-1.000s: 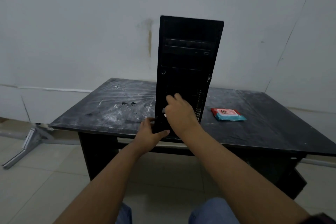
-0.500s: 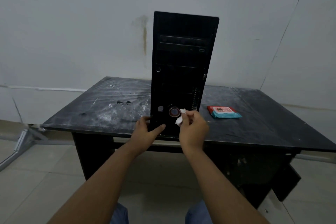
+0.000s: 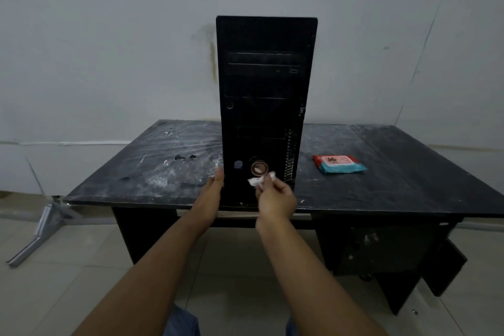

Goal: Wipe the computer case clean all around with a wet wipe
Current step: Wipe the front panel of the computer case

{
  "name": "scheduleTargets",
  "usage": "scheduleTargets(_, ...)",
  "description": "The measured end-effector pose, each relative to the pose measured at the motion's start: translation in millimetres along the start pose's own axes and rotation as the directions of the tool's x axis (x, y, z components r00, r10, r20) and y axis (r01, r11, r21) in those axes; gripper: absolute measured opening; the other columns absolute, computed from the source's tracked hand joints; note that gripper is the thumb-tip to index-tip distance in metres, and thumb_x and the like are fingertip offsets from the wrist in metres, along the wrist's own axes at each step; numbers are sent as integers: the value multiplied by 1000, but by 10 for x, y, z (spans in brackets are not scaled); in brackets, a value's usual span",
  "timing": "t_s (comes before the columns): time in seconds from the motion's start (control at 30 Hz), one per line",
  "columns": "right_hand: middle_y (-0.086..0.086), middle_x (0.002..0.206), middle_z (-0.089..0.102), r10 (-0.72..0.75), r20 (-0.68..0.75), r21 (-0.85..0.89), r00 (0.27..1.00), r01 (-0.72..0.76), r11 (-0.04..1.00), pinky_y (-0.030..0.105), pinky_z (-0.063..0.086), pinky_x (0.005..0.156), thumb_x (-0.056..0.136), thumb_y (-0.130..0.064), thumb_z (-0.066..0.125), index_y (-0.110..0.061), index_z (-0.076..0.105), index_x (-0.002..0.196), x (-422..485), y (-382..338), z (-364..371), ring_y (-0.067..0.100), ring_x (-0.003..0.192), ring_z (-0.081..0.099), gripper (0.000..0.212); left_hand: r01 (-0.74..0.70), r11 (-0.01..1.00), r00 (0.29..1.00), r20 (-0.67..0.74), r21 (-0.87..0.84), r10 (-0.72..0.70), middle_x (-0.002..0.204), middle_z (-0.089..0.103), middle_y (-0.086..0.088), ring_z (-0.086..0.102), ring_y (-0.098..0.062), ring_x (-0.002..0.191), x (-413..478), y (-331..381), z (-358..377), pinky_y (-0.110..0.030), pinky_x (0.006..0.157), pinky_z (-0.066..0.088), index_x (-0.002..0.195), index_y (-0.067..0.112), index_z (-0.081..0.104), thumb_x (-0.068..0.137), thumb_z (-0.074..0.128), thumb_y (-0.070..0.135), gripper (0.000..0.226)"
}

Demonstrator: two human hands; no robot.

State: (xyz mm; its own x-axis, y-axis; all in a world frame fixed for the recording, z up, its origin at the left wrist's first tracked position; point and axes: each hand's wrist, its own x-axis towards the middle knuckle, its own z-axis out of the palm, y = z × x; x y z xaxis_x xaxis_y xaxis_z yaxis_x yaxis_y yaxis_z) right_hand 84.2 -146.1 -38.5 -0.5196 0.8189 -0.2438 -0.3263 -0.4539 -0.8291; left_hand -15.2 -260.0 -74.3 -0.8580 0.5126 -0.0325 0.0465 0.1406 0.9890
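Wiping computer case [image 3: 264,103] front, low
Brace with flat left hand [image 3: 215,185]; unfold wet wipe [image 3: 257,182] (bunched) pinched by right hand [image 3: 276,197].

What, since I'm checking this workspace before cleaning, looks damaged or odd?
The tabletop left of the upright computer case is smeared with white residue and shows dark marks; a brown stain streaks the wall behind.

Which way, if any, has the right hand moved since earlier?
Yes: right hand, pinching the wet wipe, dropped down-right off the round button on the computer case.
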Motion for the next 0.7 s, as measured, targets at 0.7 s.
scheduleTargets(0.7,-2,107,66,-408,909,-317,81,770,-554,44,41,83,92,-17,68,-26,80,117,250,-459,109,28,105,52,29,-278,946,905,-283,169,317,130,64,-1,65,-13,111,-160,19,21,-39,95,59,136,25,55,105,61,46,37)
